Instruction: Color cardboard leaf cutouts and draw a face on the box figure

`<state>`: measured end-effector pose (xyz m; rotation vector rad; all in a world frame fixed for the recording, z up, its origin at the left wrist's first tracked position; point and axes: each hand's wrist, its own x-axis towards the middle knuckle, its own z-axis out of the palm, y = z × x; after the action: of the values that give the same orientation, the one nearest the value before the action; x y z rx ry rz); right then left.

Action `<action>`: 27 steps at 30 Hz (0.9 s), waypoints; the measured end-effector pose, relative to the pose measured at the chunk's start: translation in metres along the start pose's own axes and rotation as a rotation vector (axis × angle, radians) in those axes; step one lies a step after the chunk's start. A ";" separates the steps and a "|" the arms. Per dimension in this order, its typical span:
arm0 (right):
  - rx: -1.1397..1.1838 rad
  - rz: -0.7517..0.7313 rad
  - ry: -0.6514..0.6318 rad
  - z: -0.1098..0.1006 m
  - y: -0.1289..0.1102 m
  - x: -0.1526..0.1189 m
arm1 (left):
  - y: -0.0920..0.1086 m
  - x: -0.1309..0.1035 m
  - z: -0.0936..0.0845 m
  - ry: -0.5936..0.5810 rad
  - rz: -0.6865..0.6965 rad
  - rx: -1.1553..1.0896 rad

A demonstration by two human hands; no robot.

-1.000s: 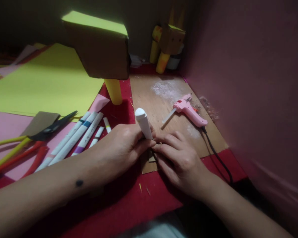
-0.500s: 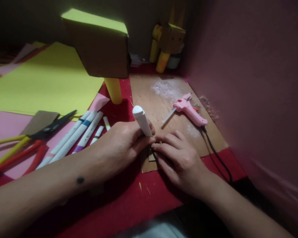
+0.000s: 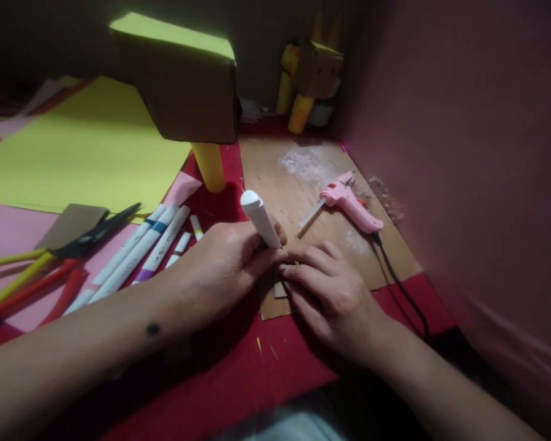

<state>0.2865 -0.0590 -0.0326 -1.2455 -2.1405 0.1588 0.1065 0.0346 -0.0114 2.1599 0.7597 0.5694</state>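
A white marker [image 3: 262,222] is gripped in my left hand [image 3: 224,260], its blunt end leaning up and to the left. The lower end is hidden where my fingertips meet. My right hand [image 3: 328,291] pinches a small cardboard piece [image 3: 280,290] against the work surface, thumb and fingers bent around its edge. Most of that piece lies hidden under both hands. Beneath it is the near end of a large brown board [image 3: 270,309].
A pink glue gun [image 3: 349,205] with a black cord lies on the board, right of centre. Several markers [image 3: 133,257] and open scissors [image 3: 82,242] lie left. Yellow paper [image 3: 82,147] and a cardboard shape [image 3: 179,92] on a yellow leg [image 3: 209,168] stand behind. A wall [image 3: 463,153] borders the right.
The marker's upper end has tipped slightly to the left and away, as my left hand shifted a little. My right hand stays in almost the same place on the cardboard piece.
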 end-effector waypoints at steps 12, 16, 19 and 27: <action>0.000 -0.007 0.010 0.001 0.001 0.000 | 0.005 0.002 -0.004 -0.092 -0.108 0.039; 0.012 -0.011 0.013 0.001 0.001 0.000 | 0.005 0.001 -0.003 -0.089 -0.069 0.040; 0.008 -0.011 0.007 0.001 0.001 0.000 | 0.006 0.001 -0.005 -0.129 -0.071 0.059; -0.014 -0.005 0.016 0.001 0.000 -0.001 | 0.007 0.001 -0.004 -0.097 -0.081 0.081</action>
<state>0.2863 -0.0594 -0.0336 -1.2450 -2.1346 0.1324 0.1069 0.0337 -0.0034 2.2021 0.8258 0.3957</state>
